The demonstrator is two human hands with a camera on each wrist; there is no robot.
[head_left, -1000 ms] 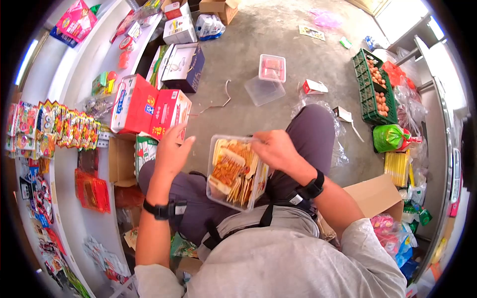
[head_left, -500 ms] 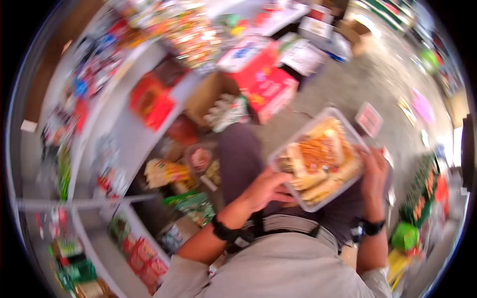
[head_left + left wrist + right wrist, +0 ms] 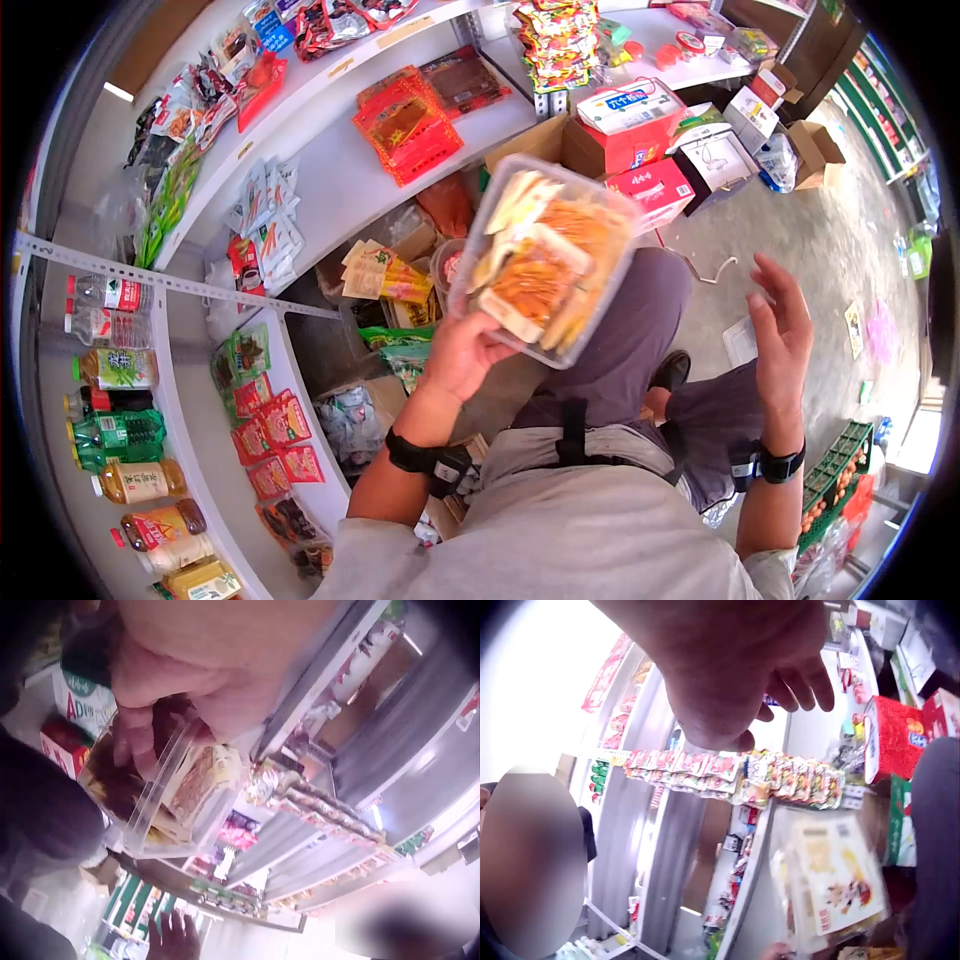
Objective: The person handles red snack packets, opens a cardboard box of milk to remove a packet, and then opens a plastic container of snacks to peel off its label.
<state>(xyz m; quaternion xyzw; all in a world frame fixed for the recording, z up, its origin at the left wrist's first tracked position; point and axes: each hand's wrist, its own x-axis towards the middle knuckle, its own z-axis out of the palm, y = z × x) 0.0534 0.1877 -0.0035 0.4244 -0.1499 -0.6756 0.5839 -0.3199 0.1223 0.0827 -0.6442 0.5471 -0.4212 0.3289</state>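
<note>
Holding clear tub (image 3: 604,306) w/ L hand (image 3: 462,358).

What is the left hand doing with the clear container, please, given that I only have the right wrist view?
Observer: In the head view, the left hand grips the clear container at the edge nearest the person's body.
Operator: Thank you, and could you tell me what stands on the floor beyond the right wrist?
Observer: The head view shows a green crate with eggs in it, on the person's right side.
</note>
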